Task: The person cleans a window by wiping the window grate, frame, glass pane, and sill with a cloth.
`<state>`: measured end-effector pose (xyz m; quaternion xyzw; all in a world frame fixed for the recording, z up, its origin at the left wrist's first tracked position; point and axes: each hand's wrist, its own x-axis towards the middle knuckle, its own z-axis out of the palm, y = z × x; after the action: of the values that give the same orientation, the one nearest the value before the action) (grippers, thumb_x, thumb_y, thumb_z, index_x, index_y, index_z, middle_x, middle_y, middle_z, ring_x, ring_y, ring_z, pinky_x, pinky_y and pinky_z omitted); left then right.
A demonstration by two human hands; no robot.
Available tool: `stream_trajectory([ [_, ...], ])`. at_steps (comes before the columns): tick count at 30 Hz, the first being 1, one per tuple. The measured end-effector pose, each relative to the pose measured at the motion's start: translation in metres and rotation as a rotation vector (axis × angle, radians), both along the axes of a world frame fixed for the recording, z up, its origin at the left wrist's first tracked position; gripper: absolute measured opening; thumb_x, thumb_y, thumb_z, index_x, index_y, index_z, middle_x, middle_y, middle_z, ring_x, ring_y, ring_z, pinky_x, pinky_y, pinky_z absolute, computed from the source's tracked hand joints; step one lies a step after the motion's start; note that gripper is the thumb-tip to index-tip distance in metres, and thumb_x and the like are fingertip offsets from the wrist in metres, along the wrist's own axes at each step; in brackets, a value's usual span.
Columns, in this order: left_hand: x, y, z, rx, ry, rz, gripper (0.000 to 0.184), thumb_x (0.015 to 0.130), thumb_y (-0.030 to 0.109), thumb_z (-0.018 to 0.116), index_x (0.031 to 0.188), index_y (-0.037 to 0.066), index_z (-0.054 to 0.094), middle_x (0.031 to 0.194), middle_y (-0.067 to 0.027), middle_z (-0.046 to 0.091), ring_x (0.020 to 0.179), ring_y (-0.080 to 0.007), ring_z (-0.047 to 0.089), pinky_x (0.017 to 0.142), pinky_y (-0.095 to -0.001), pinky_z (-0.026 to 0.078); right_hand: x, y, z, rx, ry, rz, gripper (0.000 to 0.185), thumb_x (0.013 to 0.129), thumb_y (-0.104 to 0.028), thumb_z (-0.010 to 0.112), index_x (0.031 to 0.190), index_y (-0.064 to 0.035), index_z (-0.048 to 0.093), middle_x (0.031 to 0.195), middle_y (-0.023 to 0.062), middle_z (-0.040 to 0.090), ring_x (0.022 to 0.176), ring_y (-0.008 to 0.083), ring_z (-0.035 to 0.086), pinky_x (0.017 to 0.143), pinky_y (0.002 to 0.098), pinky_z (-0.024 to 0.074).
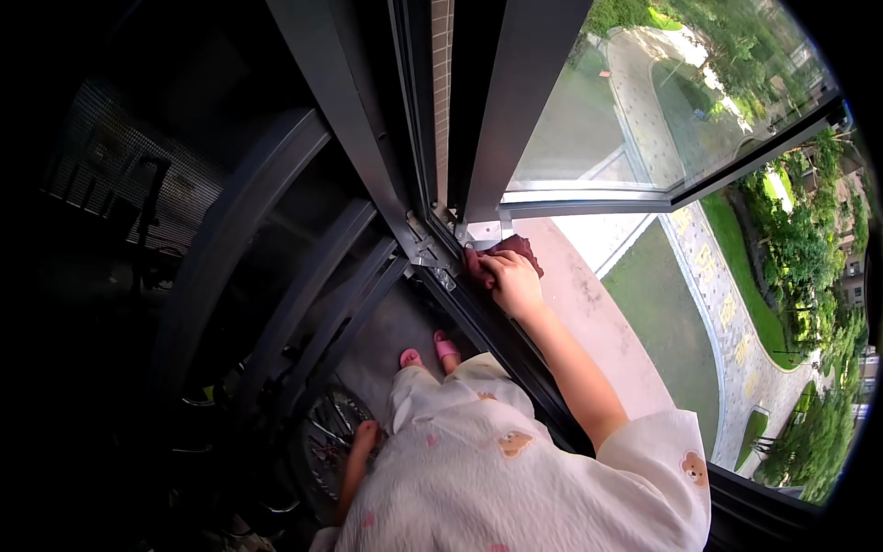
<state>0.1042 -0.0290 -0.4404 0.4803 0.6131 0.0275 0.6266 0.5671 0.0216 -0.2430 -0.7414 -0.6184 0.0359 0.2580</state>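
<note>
My right hand (pixel 511 276) grips a dark red cloth (pixel 522 248), fingers bent over it. It presses the cloth against the black window frame (pixel 487 304), close to the metal hinge hardware (pixel 428 250) at the corner. Part of the cloth sticks out beyond my fingertips on the outer side. Low at my left side hangs my left hand (pixel 368 431), small and dim beside a bicycle wheel (pixel 336 432). Its fingers are too unclear to read.
An open glass window sash (pixel 635 120) swings outward at upper right. Dark curved railings (pixel 267 193) stand on the left. Outside, a pinkish ledge (pixel 589 294) lies below the frame, with a paved path (pixel 708 294) and trees far down. My feet wear pink slippers (pixel 447 346).
</note>
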Motion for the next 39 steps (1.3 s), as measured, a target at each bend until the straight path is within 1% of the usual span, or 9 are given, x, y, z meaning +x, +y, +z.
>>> stream_trajectory([
  [2,-0.003,-0.009,-0.004,-0.022,0.005,-0.009,0.017,0.082,0.023,0.048,0.081,0.007,0.053,0.059,-0.0020,0.051,0.045,-0.0110,0.046,0.039,-0.0242,0.035,-0.004,-0.018,0.018,-0.323,0.045,-0.077,0.033,0.064,-0.007,0.054,0.097,-0.0087,0.059,0.093,0.0068,0.060,0.097,0.0219,0.051,0.082,0.0346,0.0410],
  [7,-0.008,-0.015,-0.011,-0.066,0.015,-0.025,0.017,0.081,0.023,0.048,0.076,0.008,0.053,0.057,-0.0010,0.050,0.043,-0.0103,0.045,0.037,-0.0245,0.033,-0.006,-0.015,0.031,-0.285,0.467,-0.373,0.037,0.064,-0.004,0.051,0.101,-0.0082,0.056,0.092,0.0131,0.059,0.092,0.0281,0.053,0.079,0.0363,0.0418],
  [12,-0.009,-0.007,-0.012,-0.096,-0.008,-0.045,0.017,0.081,0.023,0.048,0.072,0.009,0.052,0.055,0.0001,0.048,0.041,-0.0097,0.043,0.035,-0.0248,0.031,-0.008,0.033,0.022,0.279,0.078,-0.067,0.046,0.059,-0.003,0.055,0.104,-0.0074,0.054,0.100,0.0090,0.057,0.094,0.0255,0.051,0.080,0.0351,0.0412],
  [20,-0.002,0.000,-0.012,-0.063,-0.039,0.036,0.018,0.081,0.023,0.048,0.077,0.008,0.056,0.056,0.0001,0.049,0.044,-0.0096,0.045,0.037,-0.0235,0.033,-0.004,0.056,-0.020,0.047,-0.113,0.060,0.037,0.063,-0.015,0.058,0.100,-0.0092,0.057,0.094,0.0033,0.058,0.090,0.0208,0.049,0.074,0.0316,0.0400],
  [28,0.003,-0.002,-0.013,-0.111,-0.039,-0.039,0.018,0.080,0.021,0.048,0.076,0.007,0.057,0.057,-0.0004,0.050,0.047,-0.0100,0.046,0.039,-0.0235,0.034,0.010,-0.006,-0.005,-0.202,0.042,0.002,0.036,0.065,-0.005,0.051,0.100,-0.0086,0.058,0.081,0.0078,0.060,0.079,0.0208,0.054,0.070,0.0333,0.0436],
  [31,0.006,0.006,-0.015,-0.104,-0.043,-0.070,0.017,0.080,0.021,0.048,0.076,0.007,0.057,0.058,-0.0005,0.050,0.048,-0.0102,0.046,0.040,-0.0236,0.035,0.027,-0.017,0.040,-0.222,1.193,-0.282,0.043,0.063,0.000,0.037,0.102,-0.0022,0.056,0.067,0.0070,0.058,0.049,0.0161,0.053,0.039,0.0275,0.0421],
  [33,0.010,0.016,-0.012,-0.103,-0.040,-0.091,0.017,0.080,0.020,0.048,0.077,0.006,0.057,0.058,-0.0006,0.051,0.048,-0.0103,0.047,0.041,-0.0236,0.035,0.059,-0.027,0.035,0.150,1.336,-0.318,0.043,0.067,-0.003,0.035,0.106,-0.0017,0.054,0.081,0.0115,0.059,0.053,0.0144,0.056,0.040,0.0243,0.0438],
  [34,0.011,0.020,-0.011,-0.103,-0.038,-0.098,0.017,0.080,0.020,0.048,0.077,0.006,0.057,0.058,-0.0006,0.051,0.048,-0.0104,0.047,0.041,-0.0236,0.035,0.084,-0.042,0.025,0.405,1.398,-0.341,0.037,0.070,-0.006,0.041,0.105,0.0031,0.049,0.097,0.0123,0.056,0.089,0.0193,0.054,0.080,0.0293,0.0432],
  [39,0.006,0.036,-0.002,-0.125,-0.005,-0.118,0.016,0.080,0.019,0.048,0.078,0.005,0.056,0.060,-0.0008,0.051,0.049,-0.0107,0.047,0.042,-0.0238,0.036,0.217,-0.091,0.100,1.323,1.367,-0.237,0.040,0.083,-0.027,0.035,0.114,-0.0043,0.043,0.108,0.0134,0.052,0.093,0.0276,0.055,0.074,0.0398,0.0492],
])
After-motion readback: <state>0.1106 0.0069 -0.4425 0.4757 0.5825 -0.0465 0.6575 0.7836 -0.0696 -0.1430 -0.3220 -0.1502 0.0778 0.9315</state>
